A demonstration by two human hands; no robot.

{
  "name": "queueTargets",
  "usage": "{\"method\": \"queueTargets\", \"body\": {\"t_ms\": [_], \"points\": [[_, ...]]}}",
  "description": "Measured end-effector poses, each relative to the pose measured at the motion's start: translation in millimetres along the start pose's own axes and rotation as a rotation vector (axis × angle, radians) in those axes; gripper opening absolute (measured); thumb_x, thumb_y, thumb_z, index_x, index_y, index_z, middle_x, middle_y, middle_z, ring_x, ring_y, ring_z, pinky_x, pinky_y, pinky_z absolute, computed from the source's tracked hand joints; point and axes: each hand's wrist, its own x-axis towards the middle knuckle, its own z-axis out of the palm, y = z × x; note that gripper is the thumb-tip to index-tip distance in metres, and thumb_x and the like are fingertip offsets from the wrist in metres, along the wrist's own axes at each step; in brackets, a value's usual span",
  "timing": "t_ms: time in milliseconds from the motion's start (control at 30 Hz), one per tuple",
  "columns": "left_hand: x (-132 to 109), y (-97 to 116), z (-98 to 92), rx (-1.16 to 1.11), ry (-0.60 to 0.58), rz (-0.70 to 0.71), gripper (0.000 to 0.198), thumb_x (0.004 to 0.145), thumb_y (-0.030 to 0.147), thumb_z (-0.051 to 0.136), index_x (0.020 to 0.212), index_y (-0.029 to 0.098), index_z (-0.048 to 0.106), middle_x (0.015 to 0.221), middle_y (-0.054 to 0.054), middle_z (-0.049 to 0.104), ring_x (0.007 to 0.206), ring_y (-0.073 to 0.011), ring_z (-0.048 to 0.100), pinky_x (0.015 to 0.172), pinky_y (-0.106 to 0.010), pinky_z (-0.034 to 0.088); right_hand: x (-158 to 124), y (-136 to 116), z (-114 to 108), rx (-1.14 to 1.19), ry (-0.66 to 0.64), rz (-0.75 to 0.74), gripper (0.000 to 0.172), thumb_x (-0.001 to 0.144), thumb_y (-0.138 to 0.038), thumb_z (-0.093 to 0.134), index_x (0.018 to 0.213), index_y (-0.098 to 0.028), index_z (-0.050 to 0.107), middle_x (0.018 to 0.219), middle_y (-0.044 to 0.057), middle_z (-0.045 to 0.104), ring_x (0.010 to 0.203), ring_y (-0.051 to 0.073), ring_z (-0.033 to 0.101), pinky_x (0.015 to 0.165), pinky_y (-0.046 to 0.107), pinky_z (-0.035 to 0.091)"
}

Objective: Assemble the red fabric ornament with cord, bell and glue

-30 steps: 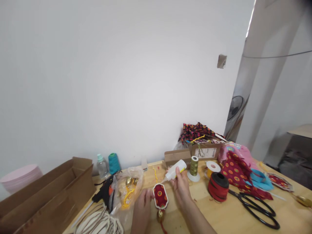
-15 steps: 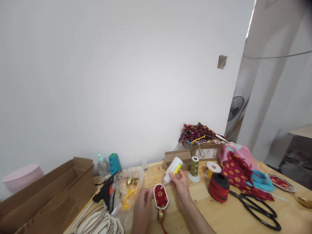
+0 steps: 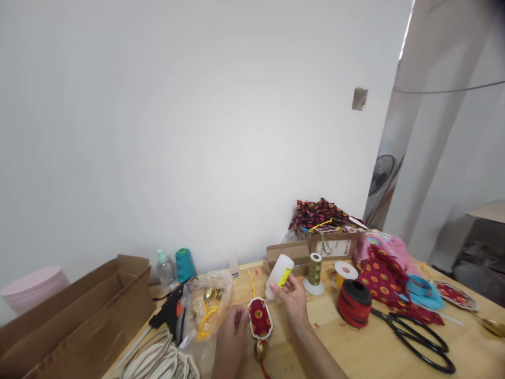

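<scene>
A dark red patterned fabric pendant (image 3: 259, 318) with a cream border lies in front of me, a yellow cord at its top and a gold bell (image 3: 261, 348) with a red cord below. My left hand (image 3: 232, 334) has its fingers pressed together at the pendant's left edge, gripping it there. In my right hand (image 3: 294, 301) is a white glue bottle (image 3: 281, 273) with a yellow label, tilted nozzle-down. Its tip is near the pendant's upper right edge; whether it touches is too small to tell.
Left are a long cardboard box (image 3: 87, 316), a black glue gun (image 3: 169, 310), a plastic bag of bells (image 3: 211, 305) and cream cords (image 3: 158, 360). Right stand a green thread spool (image 3: 314, 271), a red ribbon roll (image 3: 354, 305), black-handled scissors (image 3: 418, 337) and patterned fabric (image 3: 384, 279).
The glue bottle's nozzle has shifted from the pendant's upper face towards its upper right edge, and the bottle stands more upright. My left hand stays almost in place.
</scene>
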Motion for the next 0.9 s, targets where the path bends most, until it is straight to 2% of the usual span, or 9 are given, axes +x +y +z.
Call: {"method": "queueTargets", "body": {"t_ms": [700, 900], "points": [[0.6, -1.0, 0.6, -0.01, -0.032, 0.005, 0.032, 0.073, 0.047, 0.045, 0.065, 0.018, 0.056, 0.063, -0.002, 0.063, 0.062, -0.0194, 0.058, 0.059, -0.027, 0.043, 4.1, 2.3, -2.9, -0.052, 0.086, -0.057, 0.047, 0.042, -0.025, 0.077, 0.086, -0.012, 0.064, 0.074, 0.01, 0.068, 0.066, 0.02, 0.062, 0.062, 0.032, 0.051], [1.4, -2.8, 0.4, -0.016, -0.083, 0.012, 0.027, 0.072, 0.043, 0.049, 0.066, 0.018, 0.057, 0.063, -0.002, 0.064, 0.062, -0.019, 0.058, 0.059, -0.028, 0.044, 6.5, 3.3, -6.1, -0.061, 0.115, -0.073, 0.047, 0.043, -0.025, 0.076, 0.086, -0.012, 0.064, 0.072, 0.008, 0.068, 0.068, 0.021, 0.062, 0.063, 0.032, 0.05]]}}
